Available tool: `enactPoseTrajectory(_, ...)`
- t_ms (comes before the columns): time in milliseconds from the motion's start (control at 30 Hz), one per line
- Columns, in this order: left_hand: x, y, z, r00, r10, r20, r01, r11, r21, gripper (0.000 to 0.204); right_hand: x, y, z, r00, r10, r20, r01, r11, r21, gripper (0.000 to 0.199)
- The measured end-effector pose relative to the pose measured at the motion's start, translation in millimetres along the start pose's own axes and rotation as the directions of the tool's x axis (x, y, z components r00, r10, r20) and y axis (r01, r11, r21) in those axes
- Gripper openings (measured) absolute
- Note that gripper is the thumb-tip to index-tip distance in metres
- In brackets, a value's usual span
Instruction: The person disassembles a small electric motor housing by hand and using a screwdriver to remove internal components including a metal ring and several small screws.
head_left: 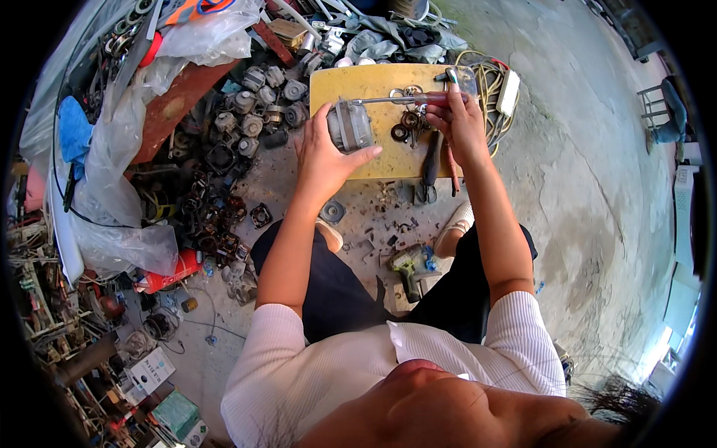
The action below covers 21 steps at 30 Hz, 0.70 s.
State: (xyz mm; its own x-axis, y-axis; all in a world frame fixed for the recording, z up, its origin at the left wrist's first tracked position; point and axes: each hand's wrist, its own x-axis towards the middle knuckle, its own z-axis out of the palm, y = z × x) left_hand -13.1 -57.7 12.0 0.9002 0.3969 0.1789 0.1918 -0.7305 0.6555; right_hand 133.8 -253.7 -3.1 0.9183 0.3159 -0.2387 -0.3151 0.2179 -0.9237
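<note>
white carton (151, 371), lower left | dark printed characters | red box (178, 270) | pale marking, too small to read

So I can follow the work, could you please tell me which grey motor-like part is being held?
The motor-like part in the left hand, over the left side of the yellow board; the other parts lie mostly heaped to its left.

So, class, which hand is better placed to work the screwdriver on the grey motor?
Probably the right hand: it holds the red-handled screwdriver, whose shaft points toward the grey motor, while the left hand is occupied holding the motor.
</note>
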Motion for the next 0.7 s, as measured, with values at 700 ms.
enactPoseTrajectory(700,25,-24,-13,0.985,0.074,0.155,-0.080,0.996,0.032,0.095,-4,-19,-41,0.975,0.126,0.183,-0.049,0.925,-0.376,0.027)
